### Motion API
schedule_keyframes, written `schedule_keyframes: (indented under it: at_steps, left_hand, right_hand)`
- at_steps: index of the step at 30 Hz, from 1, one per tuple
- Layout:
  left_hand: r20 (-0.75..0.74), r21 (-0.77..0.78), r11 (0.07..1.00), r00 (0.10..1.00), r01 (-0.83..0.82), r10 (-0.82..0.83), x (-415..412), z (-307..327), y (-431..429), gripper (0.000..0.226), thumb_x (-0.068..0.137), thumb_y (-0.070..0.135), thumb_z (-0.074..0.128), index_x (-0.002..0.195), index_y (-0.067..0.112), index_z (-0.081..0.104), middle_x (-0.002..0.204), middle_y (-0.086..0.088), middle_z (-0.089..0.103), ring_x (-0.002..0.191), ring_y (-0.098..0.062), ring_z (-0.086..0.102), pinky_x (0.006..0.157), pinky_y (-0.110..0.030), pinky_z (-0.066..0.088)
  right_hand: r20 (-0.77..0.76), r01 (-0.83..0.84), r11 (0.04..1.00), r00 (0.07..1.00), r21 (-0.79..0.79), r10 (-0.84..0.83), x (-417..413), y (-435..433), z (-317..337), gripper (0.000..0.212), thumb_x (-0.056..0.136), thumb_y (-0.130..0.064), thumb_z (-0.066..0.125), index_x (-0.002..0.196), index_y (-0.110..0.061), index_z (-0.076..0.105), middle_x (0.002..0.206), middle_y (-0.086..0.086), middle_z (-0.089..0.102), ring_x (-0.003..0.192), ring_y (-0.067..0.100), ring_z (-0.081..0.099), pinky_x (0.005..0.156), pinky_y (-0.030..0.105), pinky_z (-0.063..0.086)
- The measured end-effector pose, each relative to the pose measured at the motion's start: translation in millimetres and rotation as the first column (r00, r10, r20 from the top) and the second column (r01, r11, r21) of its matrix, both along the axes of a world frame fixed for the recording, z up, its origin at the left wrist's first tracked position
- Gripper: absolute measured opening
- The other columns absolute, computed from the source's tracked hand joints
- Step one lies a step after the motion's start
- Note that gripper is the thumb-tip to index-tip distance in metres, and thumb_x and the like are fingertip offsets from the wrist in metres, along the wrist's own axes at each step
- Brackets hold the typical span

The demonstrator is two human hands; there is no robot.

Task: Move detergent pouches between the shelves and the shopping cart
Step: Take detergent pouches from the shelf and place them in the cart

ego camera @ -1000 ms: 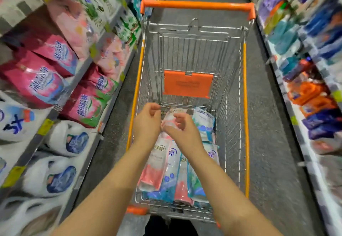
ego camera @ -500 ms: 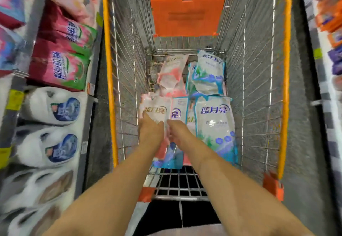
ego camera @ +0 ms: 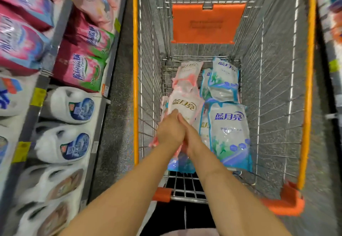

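Both my arms reach down into the wire shopping cart. My left hand and right hand sit side by side, gripping a pink-and-white detergent pouch and holding it slightly raised over the others at the cart's left. Under it lie another pink pouch and a blue-edged pouch. To the right lie a large blue-and-white pouch and a smaller one behind it.
On the left, shelves carry pink detergent bags and, lower down, white jugs. An orange child-seat flap hangs at the cart's far end. Blurred shelves line the right edge.
My head has leaned closer over the cart, so the basket fills the view. Both hands have gone deeper in and closed on the pink-and-white pouch, which now sits higher than before.
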State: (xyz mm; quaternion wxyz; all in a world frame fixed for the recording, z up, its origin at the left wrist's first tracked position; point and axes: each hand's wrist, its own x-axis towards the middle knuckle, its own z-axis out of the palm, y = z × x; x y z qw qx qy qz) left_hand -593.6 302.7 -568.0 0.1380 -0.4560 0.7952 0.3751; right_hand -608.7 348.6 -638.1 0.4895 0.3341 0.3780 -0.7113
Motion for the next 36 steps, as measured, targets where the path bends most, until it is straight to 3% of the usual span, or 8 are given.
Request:
schedule_keyframes:
  at_steps: [6, 11, 14, 18, 24, 29, 33, 36]
  left_hand:
    - [-0.329, -0.11, 0.992, 0.939, 0.068, -0.101, -25.9, 73.8, -17.5, 0.044, 0.092, 0.007, 0.045, 0.135, 0.012, 0.047, 0.139, -0.009, 0.047, 0.128, -0.023, 0.042, 0.098, -0.02, 0.024]
    - [-0.569, -0.202, 0.968, 0.822, -0.149, 0.008, -28.1, 140.0, -39.8, 0.059, 0.086, 0.02, 0.062, 0.14, 0.012, 0.039, 0.129, -0.015, 0.046, 0.122, -0.025, 0.042, 0.098, -0.019, 0.026]
    - [-0.629, -0.006, 0.963, 0.75, -0.27, 0.206, -20.3, 184.5, -60.2, 0.073, 0.072, 0.048, 0.067, 0.135, 0.024, 0.041, 0.127, -0.008, 0.053, 0.113, -0.023, 0.054, 0.099, -0.039, 0.043]
    - [-0.693, 0.265, 0.951, 0.655, -0.159, 0.302, 14.3, 246.5, -82.0, 0.03, 0.074, 0.048, 0.066, 0.094, 0.025, 0.063, 0.103, -0.007, 0.07, 0.094, -0.025, 0.066, 0.088, -0.045, 0.051]
    - [-0.856, 0.038, 0.932, 0.47, -0.36, 0.216, 111.5, 341.3, -108.1, 0.052, 0.071, 0.054, 0.069, 0.111, 0.021, 0.06, 0.103, -0.001, 0.07, 0.094, -0.02, 0.068, 0.084, -0.042, 0.054]
    - [-0.922, -0.173, 0.815, 0.383, -0.552, 0.063, 239.3, 412.7, -126.8, 0.05, 0.072, 0.057, 0.066, 0.111, 0.026, 0.057, 0.101, 0.008, 0.069, 0.094, -0.012, 0.066, 0.085, -0.034, 0.053]
    - [-0.898, -0.373, 0.6, 0.438, -0.708, -0.043, 362.8, 461.0, -135.6, 0.032, 0.08, 0.043, 0.063, 0.103, 0.026, 0.049, 0.082, 0.021, 0.057, 0.074, 0.004, 0.056, 0.061, -0.004, 0.043]
    - [-0.874, -0.463, 0.433, 0.48, -0.773, -0.078, 453.5, 495.6, -133.6, 0.036, 0.077, 0.048, 0.063, 0.102, 0.025, 0.049, 0.078, 0.021, 0.055, 0.066, 0.008, 0.054, 0.057, -0.005, 0.042]
  right_hand:
    - [-0.442, 0.022, 1.0, 0.897, -0.023, -0.029, -48.0, 7.2, 90.9, 0.026, 0.085, -0.003, 0.061, 0.11, -0.011, 0.065, 0.089, 0.002, 0.074, 0.078, 0.014, 0.07, 0.07, 0.026, 0.056]
    - [-0.727, -0.114, 0.993, 0.681, 0.01, 0.086, -75.3, -4.9, 193.7, 0.028, 0.079, 0.001, 0.067, 0.106, -0.007, 0.066, 0.091, 0.006, 0.072, 0.079, 0.019, 0.068, 0.075, 0.03, 0.056]
    - [-0.799, -0.162, 0.986, 0.598, -0.045, 0.061, -73.2, -18.0, 247.6, 0.037, 0.077, 0.002, 0.069, 0.113, 0.0, 0.064, 0.1, 0.014, 0.07, 0.085, 0.023, 0.066, 0.076, 0.03, 0.056]
    - [-0.844, -0.259, 0.954, 0.536, -0.151, 0.012, -50.4, -42.5, 306.4, 0.03, 0.077, 0.001, 0.069, 0.107, -0.004, 0.066, 0.1, 0.014, 0.07, 0.085, 0.024, 0.067, 0.079, 0.035, 0.056]
    - [-0.921, -0.486, 0.837, 0.385, -0.252, -0.054, 25.3, -88.0, 400.8, 0.02, 0.076, -0.003, 0.071, 0.094, -0.013, 0.07, 0.093, 0.008, 0.073, 0.085, 0.022, 0.07, 0.078, 0.035, 0.057]
    - [-0.932, -0.674, 0.649, 0.31, -0.354, -0.187, 142.0, -124.2, 477.4, 0.023, 0.081, 0.003, 0.065, 0.1, -0.01, 0.067, 0.101, 0.013, 0.071, 0.096, 0.027, 0.068, 0.086, 0.037, 0.055]
    - [-0.915, -0.744, 0.534, 0.334, -0.403, -0.226, 259.5, -153.1, 522.0, 0.02, 0.079, -0.001, 0.068, 0.087, -0.019, 0.07, 0.088, 0.005, 0.074, 0.085, 0.022, 0.071, 0.077, 0.035, 0.057]
    - [-0.896, -0.79, 0.422, 0.395, -0.445, -0.205, 348.1, -172.0, 551.8, 0.023, 0.077, -0.006, 0.071, 0.096, -0.018, 0.069, 0.089, 0.004, 0.074, 0.085, 0.021, 0.071, 0.075, 0.036, 0.058]
